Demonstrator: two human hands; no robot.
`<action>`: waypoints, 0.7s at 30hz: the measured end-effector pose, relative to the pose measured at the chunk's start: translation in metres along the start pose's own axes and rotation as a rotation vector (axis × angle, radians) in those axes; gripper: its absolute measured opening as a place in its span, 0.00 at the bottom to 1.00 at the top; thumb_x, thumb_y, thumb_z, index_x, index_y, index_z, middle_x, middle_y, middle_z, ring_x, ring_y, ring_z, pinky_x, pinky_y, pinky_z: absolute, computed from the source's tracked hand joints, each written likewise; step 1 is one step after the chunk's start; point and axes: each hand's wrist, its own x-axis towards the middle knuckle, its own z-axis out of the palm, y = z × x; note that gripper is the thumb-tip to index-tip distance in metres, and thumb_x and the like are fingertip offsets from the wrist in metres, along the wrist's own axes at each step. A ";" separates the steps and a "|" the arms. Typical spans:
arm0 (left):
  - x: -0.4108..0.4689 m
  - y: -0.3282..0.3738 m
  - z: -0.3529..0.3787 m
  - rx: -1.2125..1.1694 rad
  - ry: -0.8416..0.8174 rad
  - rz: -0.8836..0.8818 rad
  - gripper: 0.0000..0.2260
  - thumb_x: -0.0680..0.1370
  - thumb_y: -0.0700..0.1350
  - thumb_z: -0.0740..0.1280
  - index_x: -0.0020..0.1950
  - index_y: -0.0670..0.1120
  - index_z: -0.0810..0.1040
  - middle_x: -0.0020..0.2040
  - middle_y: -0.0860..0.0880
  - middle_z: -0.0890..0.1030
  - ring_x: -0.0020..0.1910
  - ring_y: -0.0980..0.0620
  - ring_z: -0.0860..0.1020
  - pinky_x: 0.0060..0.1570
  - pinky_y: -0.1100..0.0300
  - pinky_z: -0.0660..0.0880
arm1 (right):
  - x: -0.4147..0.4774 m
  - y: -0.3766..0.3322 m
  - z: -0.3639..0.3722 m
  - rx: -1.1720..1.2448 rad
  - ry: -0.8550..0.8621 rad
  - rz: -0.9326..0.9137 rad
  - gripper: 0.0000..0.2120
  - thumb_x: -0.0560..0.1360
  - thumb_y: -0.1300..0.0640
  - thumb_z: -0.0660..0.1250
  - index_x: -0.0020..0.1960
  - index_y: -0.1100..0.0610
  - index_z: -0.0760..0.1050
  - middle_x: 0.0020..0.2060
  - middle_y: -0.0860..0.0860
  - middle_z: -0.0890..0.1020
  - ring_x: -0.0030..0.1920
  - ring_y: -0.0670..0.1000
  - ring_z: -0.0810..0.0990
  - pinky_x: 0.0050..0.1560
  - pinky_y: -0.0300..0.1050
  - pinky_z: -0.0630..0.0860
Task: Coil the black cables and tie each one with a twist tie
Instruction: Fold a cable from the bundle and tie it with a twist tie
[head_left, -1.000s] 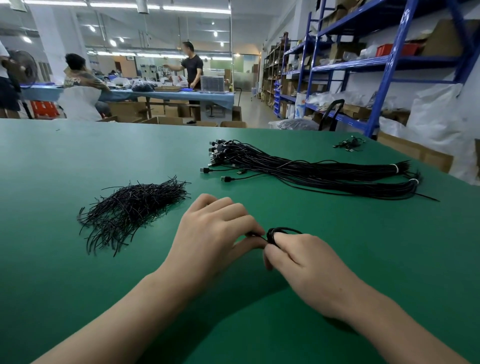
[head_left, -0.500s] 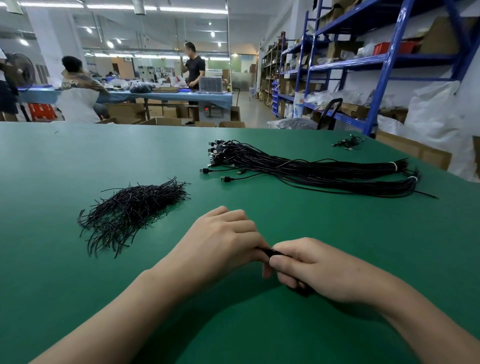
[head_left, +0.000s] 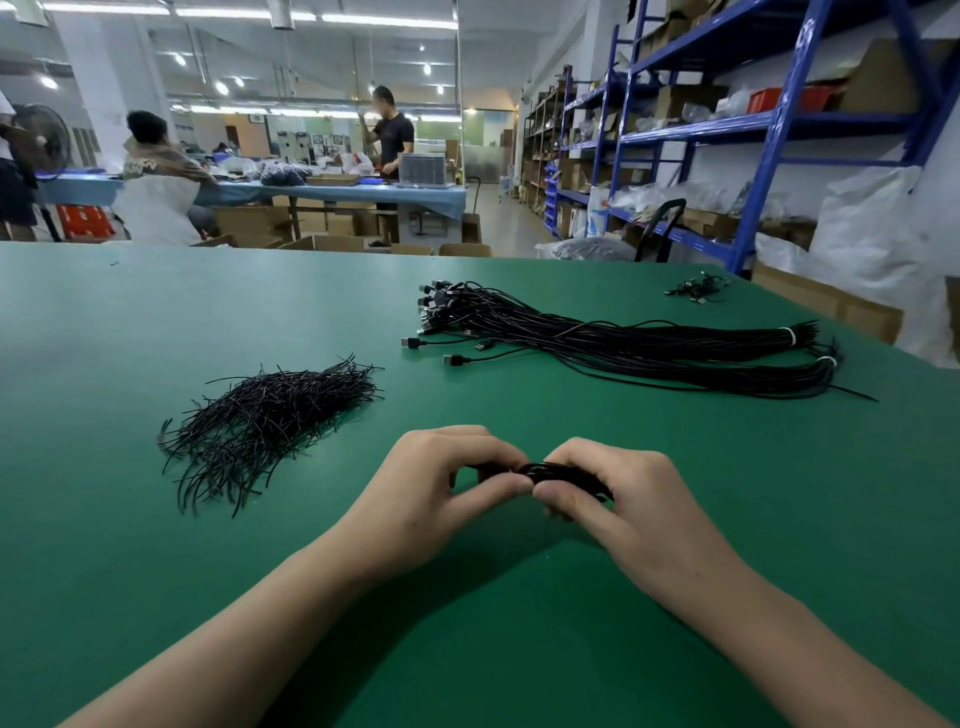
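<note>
A small coiled black cable (head_left: 558, 474) lies flattened between my two hands just above the green table (head_left: 156, 322). My left hand (head_left: 436, 488) pinches its left end with thumb and curled fingers. My right hand (head_left: 618, 499) grips the coil's right part, thumb underneath. Most of the coil is hidden by my fingers. A pile of black twist ties (head_left: 265, 421) lies to the left. A long bundle of uncoiled black USB cables (head_left: 623, 343) lies beyond, bound with white bands at its right end.
A few finished coils (head_left: 698, 288) sit at the table's far right corner. Blue shelving (head_left: 779, 130) and white bags (head_left: 872, 234) stand to the right. People work at a blue table (head_left: 260, 189) in the background.
The round coil has been squeezed into a flat bundle between both hands. My right hand has turned thumb-down and taken a fuller grip on it. The hands sit slightly lower and closer together.
</note>
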 end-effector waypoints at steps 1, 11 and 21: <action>0.000 0.000 -0.001 -0.007 0.018 -0.007 0.05 0.78 0.48 0.72 0.50 0.49 0.86 0.39 0.59 0.80 0.41 0.59 0.78 0.40 0.73 0.66 | 0.000 0.000 0.001 -0.008 0.029 -0.012 0.05 0.77 0.46 0.68 0.45 0.47 0.78 0.36 0.43 0.82 0.38 0.48 0.80 0.39 0.42 0.73; -0.003 0.000 0.001 0.389 -0.032 0.164 0.09 0.79 0.55 0.69 0.54 0.54 0.85 0.45 0.58 0.82 0.44 0.54 0.79 0.43 0.58 0.73 | 0.000 0.005 0.006 0.073 -0.109 0.131 0.10 0.81 0.55 0.66 0.41 0.50 0.76 0.29 0.44 0.76 0.29 0.43 0.70 0.33 0.36 0.65; -0.002 0.000 0.007 0.277 -0.112 0.062 0.09 0.79 0.57 0.69 0.52 0.54 0.82 0.43 0.62 0.76 0.45 0.61 0.74 0.49 0.55 0.74 | -0.003 0.006 0.011 0.019 -0.201 0.175 0.12 0.84 0.48 0.60 0.42 0.48 0.70 0.31 0.40 0.73 0.33 0.43 0.68 0.36 0.41 0.65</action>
